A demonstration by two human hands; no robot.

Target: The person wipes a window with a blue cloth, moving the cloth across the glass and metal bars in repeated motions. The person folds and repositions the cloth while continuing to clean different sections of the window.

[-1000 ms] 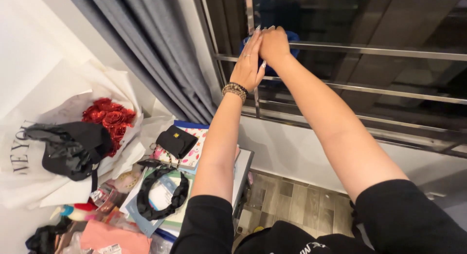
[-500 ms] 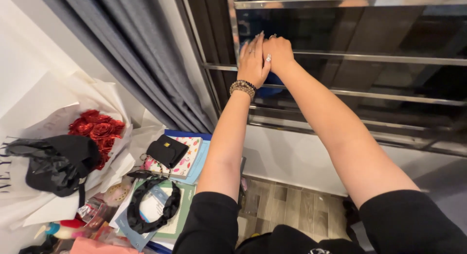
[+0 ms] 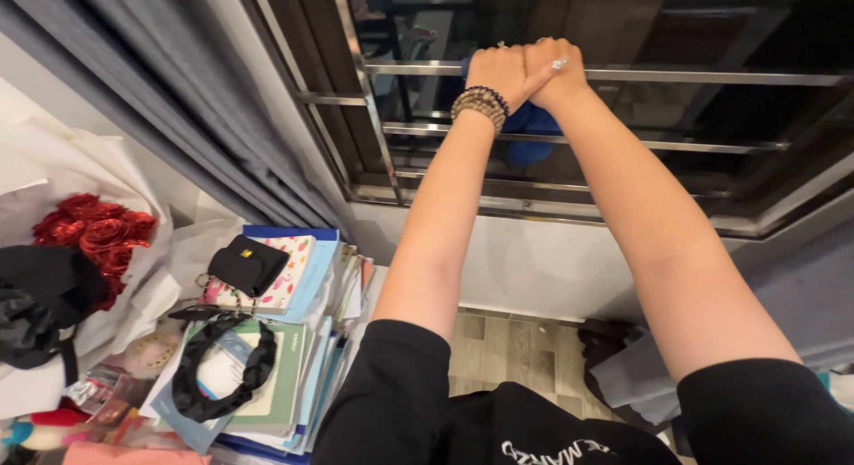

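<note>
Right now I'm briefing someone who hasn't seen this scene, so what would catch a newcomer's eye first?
First, both hands meet high on the window bars: the left hand and right hand pressed together over a blue cloth against the glass. Next, the red roses in white wrap at far left. Below them lies a stack of books with a black headband and a black pouch on top.
</note>
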